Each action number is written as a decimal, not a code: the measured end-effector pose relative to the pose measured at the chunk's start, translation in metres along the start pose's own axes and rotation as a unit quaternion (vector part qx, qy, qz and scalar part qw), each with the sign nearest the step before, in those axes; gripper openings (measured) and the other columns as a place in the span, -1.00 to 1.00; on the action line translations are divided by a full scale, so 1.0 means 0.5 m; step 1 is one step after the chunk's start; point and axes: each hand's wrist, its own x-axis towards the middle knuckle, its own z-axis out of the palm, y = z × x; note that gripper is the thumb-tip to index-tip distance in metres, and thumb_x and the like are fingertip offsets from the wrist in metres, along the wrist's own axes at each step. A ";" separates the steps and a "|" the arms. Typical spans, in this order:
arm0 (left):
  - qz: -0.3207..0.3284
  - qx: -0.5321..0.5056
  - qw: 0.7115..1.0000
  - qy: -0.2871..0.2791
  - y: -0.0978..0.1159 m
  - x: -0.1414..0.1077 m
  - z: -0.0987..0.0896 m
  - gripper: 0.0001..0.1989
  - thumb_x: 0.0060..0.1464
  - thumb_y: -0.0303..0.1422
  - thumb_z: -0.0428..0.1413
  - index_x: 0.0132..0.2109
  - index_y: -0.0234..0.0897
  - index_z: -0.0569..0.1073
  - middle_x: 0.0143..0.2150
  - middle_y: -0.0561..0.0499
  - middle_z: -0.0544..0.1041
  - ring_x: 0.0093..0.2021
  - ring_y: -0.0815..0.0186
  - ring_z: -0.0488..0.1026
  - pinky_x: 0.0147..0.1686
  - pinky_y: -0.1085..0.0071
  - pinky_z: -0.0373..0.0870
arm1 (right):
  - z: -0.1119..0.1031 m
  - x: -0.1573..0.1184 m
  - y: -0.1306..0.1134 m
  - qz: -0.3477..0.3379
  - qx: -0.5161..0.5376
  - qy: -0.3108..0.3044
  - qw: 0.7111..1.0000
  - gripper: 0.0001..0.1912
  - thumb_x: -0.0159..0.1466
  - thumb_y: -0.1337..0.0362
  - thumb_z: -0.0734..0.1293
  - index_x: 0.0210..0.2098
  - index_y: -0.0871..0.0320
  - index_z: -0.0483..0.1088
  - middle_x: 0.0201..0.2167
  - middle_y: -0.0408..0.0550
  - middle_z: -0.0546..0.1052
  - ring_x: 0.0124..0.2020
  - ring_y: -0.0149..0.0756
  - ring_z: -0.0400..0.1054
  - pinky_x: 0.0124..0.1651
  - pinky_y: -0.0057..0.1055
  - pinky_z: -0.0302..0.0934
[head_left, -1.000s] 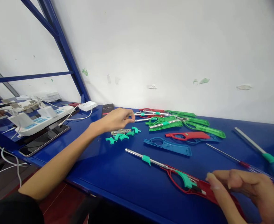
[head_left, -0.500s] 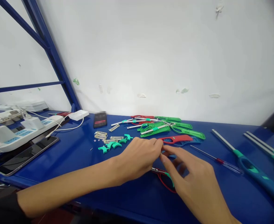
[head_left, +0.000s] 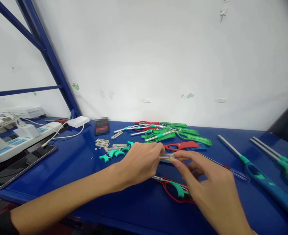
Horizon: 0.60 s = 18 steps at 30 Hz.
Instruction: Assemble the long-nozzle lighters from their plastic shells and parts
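Observation:
A small clear plastic lighter fuel tank (head_left: pixel 165 157) is held level between my two hands above the blue table. My left hand (head_left: pixel 140 161) pinches its left end, with the fingers curled over it. My right hand (head_left: pixel 205 178) grips the right end between thumb and fingertips. Below them lies a red lighter shell (head_left: pixel 172 195), partly covered by the right hand, with a teal trigger (head_left: pixel 180 189) in it and a metal tube at its left. Just behind the hands rests another red lighter shell (head_left: pixel 183 146).
Several teal triggers (head_left: pixel 119 152) and clear tanks (head_left: pixel 102 143) lie to the left. Green lighter shells (head_left: pixel 195 138) are heaped behind. A screwdriver (head_left: pixel 237 173) and whole lighters (head_left: pixel 266 182) lie right. A phone (head_left: pixel 23 164) and power strip (head_left: pixel 23 140) occupy the left side.
My hands have drawn slightly apart, bringing the clear tank between them into sight. More of the red shell and teal trigger below shows. The view has shifted a little.

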 end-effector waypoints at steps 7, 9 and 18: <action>0.006 -0.122 0.992 0.034 -0.009 -0.008 0.027 -0.86 0.30 -0.49 0.04 -0.11 -0.26 0.49 -0.20 -0.06 0.67 -0.31 0.26 0.54 -0.35 0.34 0.28 | -0.016 -0.010 0.027 0.069 0.044 -0.038 0.996 -0.75 0.42 -0.05 0.38 -0.10 -0.04 0.53 -0.35 -0.16 0.69 -0.51 -0.27 0.60 -0.57 -0.51 0.41; 0.010 -0.162 0.986 0.038 -0.003 -0.010 0.034 -0.84 0.27 -0.53 0.05 -0.12 -0.26 0.51 -0.26 -0.02 0.66 -0.36 0.30 0.52 -0.37 0.37 0.29 | -0.013 -0.011 0.029 0.083 0.062 -0.052 0.993 -0.73 0.41 -0.07 0.38 -0.11 -0.04 0.51 -0.40 -0.17 0.69 -0.52 -0.26 0.60 -0.58 -0.52 0.42; -0.089 -0.388 0.916 0.049 0.009 0.001 0.035 -0.89 0.33 -0.40 0.18 -0.11 -0.29 0.62 -0.31 -0.02 0.69 -0.39 0.33 0.66 -0.39 0.46 0.51 | -0.043 -0.027 0.049 0.132 0.083 -0.006 0.988 -0.65 0.29 -0.12 0.47 -0.20 0.02 0.53 -0.39 -0.07 0.69 -0.42 -0.20 0.64 -0.41 -0.50 0.52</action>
